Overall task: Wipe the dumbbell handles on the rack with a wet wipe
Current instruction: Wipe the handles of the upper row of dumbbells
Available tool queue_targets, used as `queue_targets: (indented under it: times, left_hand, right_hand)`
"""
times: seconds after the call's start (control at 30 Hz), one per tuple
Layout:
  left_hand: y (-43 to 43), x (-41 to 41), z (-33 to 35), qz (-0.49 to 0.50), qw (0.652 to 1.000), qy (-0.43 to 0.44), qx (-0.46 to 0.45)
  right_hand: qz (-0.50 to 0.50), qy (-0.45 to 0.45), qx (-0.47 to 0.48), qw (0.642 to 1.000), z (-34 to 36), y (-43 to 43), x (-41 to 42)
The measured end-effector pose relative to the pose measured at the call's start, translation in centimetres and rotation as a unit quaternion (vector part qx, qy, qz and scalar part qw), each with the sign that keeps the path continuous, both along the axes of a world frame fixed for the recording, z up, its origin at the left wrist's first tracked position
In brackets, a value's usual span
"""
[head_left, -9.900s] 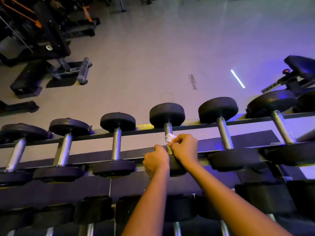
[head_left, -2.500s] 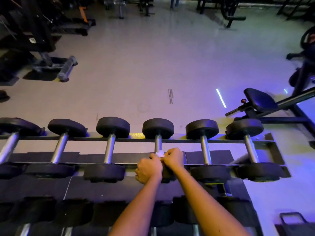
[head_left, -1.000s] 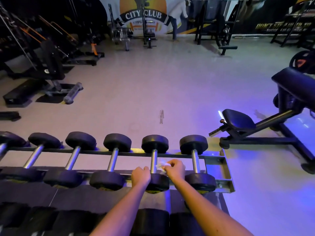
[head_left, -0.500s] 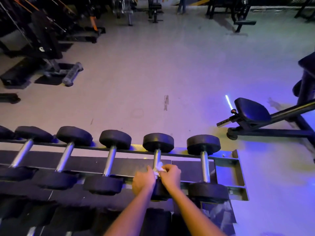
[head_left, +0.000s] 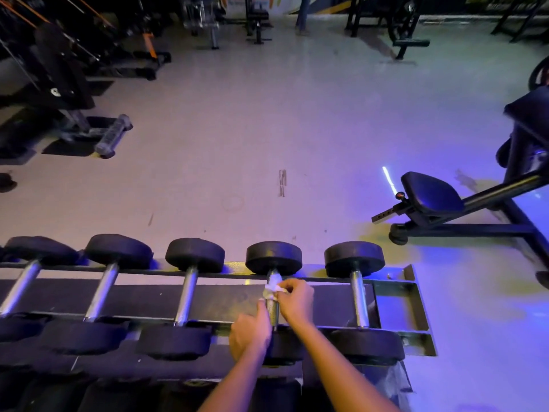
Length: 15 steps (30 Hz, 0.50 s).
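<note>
Several black dumbbells with chrome handles lie across the top tier of the rack. On the second dumbbell from the right, my right hand pinches a white wet wipe against the far part of the handle. My left hand rests at the near end of the same handle, fingers curled beside it over the near weight head. The last dumbbell sits just to the right, untouched.
An adjustable bench stands on the floor to the right beyond the rack. Weight machines line the far left. A lower tier of dumbbells sits below my arms. Open gym floor lies past the rack.
My right hand has slid the wipe away from me, up the handle toward the far weight head. My left hand has stayed at the near end. The view has tilted slightly.
</note>
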State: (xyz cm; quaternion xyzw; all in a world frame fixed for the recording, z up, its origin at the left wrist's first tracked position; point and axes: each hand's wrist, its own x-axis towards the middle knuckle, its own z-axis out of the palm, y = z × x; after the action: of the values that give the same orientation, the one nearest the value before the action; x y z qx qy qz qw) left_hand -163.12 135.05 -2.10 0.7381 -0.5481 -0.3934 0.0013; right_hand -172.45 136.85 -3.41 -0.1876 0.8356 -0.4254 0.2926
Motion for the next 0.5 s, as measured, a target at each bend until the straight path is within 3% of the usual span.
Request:
queue_targets:
  times: [0.23,0.5]
  left_hand:
    - [0.1,0.0,0.0,0.002,1.0,0.0,0.002]
    - [0.1,0.0,-0.1,0.008,1.0,0.008,-0.005]
  right_hand:
    - [0.042,-0.007,0.029,0.999,-1.1,3.6,1.5]
    - [0.009,0.012,0.008,1.0,-0.4,-0.6,-0.8]
